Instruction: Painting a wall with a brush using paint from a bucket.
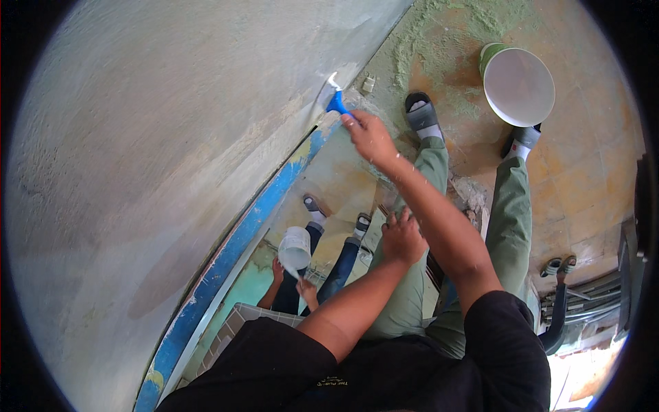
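Observation:
My right hand (374, 139) reaches forward to the foot of the grey plastered wall (158, 137). Its fingers are closed round the blue handle of a paintbrush (337, 104), whose white, wet-looking tip is against or very close to the wall. White specks dot my right forearm. Lower down, my left hand (403, 237) rests on my green trouser leg near the knee, fingers spread and holding nothing. A green-sided bucket (518, 86) with pale, whitish contents or lining stands by my right foot, apart from both hands.
A chipped blue ledge (233, 237) runs along the wall. Left of my legs, another person's hands hold a white bucket (295, 248) and a stick-like tool. Greenish scrapings (439, 41) litter the floor ahead. Metal bars (583, 302) and another person's feet are at the right.

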`<action>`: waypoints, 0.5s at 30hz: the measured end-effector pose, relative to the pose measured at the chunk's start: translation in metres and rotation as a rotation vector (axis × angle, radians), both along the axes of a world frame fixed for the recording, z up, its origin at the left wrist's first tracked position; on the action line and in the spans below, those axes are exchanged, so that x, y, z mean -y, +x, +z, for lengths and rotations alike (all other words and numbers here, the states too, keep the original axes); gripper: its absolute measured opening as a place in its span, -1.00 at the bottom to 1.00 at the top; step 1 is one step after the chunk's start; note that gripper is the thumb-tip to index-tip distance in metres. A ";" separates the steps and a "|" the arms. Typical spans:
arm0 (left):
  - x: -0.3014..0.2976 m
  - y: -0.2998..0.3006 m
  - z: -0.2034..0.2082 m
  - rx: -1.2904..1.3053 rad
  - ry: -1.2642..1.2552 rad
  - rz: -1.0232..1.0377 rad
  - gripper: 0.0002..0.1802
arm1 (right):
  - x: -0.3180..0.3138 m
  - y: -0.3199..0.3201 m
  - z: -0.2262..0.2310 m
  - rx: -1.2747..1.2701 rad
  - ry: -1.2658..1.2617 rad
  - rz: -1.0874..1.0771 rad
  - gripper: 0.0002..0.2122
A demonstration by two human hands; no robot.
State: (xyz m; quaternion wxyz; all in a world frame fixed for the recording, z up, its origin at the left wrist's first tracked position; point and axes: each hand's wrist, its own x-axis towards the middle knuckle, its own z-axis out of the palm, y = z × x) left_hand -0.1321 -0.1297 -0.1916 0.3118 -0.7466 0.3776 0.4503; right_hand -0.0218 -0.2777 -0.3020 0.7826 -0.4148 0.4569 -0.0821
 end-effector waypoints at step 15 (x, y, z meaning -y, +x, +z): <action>-0.003 0.019 0.008 0.028 -0.309 0.180 -0.49 | 0.035 -0.024 0.148 0.446 -0.219 0.145 -0.71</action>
